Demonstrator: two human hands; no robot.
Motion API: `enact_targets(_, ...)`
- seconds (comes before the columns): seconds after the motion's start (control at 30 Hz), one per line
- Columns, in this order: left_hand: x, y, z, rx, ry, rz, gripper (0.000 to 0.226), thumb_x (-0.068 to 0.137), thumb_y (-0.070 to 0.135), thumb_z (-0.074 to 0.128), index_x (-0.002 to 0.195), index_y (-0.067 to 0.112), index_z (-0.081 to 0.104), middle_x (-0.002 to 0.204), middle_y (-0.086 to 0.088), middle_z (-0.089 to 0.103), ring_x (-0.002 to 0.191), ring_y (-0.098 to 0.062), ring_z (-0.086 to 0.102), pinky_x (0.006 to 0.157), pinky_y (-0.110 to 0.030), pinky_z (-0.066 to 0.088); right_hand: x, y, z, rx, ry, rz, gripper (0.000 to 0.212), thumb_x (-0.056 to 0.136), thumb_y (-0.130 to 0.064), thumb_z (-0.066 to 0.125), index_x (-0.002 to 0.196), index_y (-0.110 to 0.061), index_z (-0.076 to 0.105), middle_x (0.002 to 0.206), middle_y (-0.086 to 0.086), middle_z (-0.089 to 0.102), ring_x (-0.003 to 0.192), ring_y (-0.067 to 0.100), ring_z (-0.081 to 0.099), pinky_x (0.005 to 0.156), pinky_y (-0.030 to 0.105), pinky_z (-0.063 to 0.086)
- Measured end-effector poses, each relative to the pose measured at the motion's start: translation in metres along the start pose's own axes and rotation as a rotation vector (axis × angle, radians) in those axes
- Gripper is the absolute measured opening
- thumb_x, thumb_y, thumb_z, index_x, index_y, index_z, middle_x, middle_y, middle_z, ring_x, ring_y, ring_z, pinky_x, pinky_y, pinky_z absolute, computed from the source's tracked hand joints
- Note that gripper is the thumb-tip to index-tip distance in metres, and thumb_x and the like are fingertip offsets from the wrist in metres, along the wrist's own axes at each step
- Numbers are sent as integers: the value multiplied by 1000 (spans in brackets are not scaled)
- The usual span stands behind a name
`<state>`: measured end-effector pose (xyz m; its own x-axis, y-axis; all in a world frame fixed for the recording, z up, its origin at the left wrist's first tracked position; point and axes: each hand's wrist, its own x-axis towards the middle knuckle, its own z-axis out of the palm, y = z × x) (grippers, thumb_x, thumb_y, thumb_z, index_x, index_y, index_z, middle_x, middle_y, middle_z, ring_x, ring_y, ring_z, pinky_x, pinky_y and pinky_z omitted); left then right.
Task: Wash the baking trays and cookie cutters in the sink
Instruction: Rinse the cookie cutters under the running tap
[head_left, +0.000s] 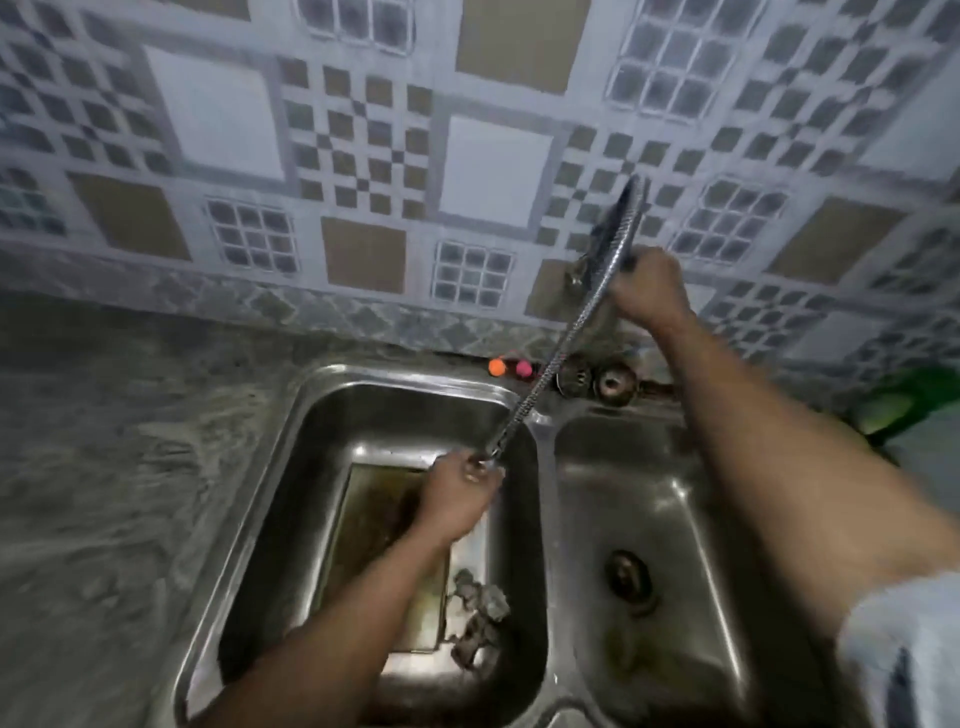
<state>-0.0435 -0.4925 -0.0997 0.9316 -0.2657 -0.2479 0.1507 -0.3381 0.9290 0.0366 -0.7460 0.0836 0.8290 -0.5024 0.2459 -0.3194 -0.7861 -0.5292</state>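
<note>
Two hands (460, 493) (649, 291) along metal hose (551, 364)

A grey stone counter (130, 441) runs along the tiled wall, and a steel sink (545, 431) with two basins is set into it. In the left basin (291, 493) lies a baking tray (374, 509), flat, with a brownish bottom. A small heap of cookie cutters (480, 613) lies at its near right edge. The right basin (691, 519) shows only its drain (628, 574). On the back rim stand an orange ball (496, 367), a pink ball (523, 368), a metal strainer (574, 375) and a round metal cup (616, 383). Far right on the counter is a blurred green thing (904, 400).
</note>
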Motion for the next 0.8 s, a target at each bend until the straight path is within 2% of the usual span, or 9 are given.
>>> enact_targets(0.03, 4, -2, 3, -5, 7, 11, 9, 84, 14, 74, 78, 13, 67, 60, 6, 58, 50, -4, 49, 49, -20, 39, -4, 5, 4, -7, 40, 10, 32, 89, -37, 56, 80, -8, 67, 74, 9, 68, 65, 22, 61, 58, 33, 45)
enact_targets(0.1, 8, -7, 7, -19, -3, 12, 16, 83, 16, 73, 72, 14, 62, 60, 1, 59, 51, -8, 49, 51, -22, 38, -16, 23, 12, 38, 142, -5, 29, 93, -34, 53, 85, -10, 67, 75, 6, 66, 66, 19, 60, 59, 25, 39)
enact_targets(0.2, 13, -11, 13, -57, -38, -19, 20, 79, 27, 76, 89, 11, 70, 75, -9, 72, 63, -17, 60, 61, -29, 48, -14, 35, 12, 133, 233, -10, 26, 90, -26, 59, 111, -10, 64, 103, 4, 62, 91, 17, 57, 78, 22, 43)
enact_targets(0.27, 16, -11, 17, -52, -24, -22, 30, 73, 35, 74, 93, 12, 72, 79, -7, 74, 66, -21, 66, 65, -37, 54, 2, 26, 2, 201, 157, 24, 33, 90, -24, 60, 118, -8, 64, 112, 3, 64, 99, 14, 58, 87, 21, 45)
enact_targets(0.37, 16, -4, 17, -47, -2, -6, 22, 81, 27, 73, 92, 9, 72, 78, -11, 74, 67, -22, 68, 64, -40, 57, -3, 20, -10, 183, 114, 19, 28, 93, -25, 57, 105, -6, 72, 96, 5, 72, 89, 17, 64, 73, 21, 44)
enact_targets(0.43, 16, -1, 18, -77, -6, -10, 17, 87, 22, 71, 87, 5, 69, 69, -12, 69, 53, -12, 61, 51, -31, 53, -25, 30, -6, 114, 124, -70, 29, 95, -24, 55, 89, -1, 73, 83, 11, 72, 79, 25, 65, 71, 30, 47)
enact_targets(0.53, 13, 8, 16, -114, -24, -10, 13, 92, 12, 67, 80, 7, 65, 56, 1, 57, 36, 3, 48, 37, -14, 36, -52, 49, 5, 73, 92, -151, 30, 95, -25, 56, 111, -6, 71, 109, 12, 72, 101, 24, 66, 92, 33, 52)
enact_targets(0.7, 7, 1, 3, -183, -41, -90, 35, 92, 18, 67, 61, 14, 53, 47, 7, 48, 41, -8, 42, 41, -19, 32, -94, 52, 25, 168, 106, -132, 37, 93, -20, 59, 127, -7, 61, 131, 13, 59, 122, 20, 53, 108, 25, 37)
enact_targets(0.8, 1, -16, -6, -164, -93, -116, 32, 102, 19, 49, 71, 12, 54, 64, -8, 48, 59, -17, 40, 54, -27, 31, -152, 51, 76, 323, 69, -47, 31, 90, -20, 61, 116, -3, 65, 112, 14, 66, 101, 26, 62, 95, 25, 49)
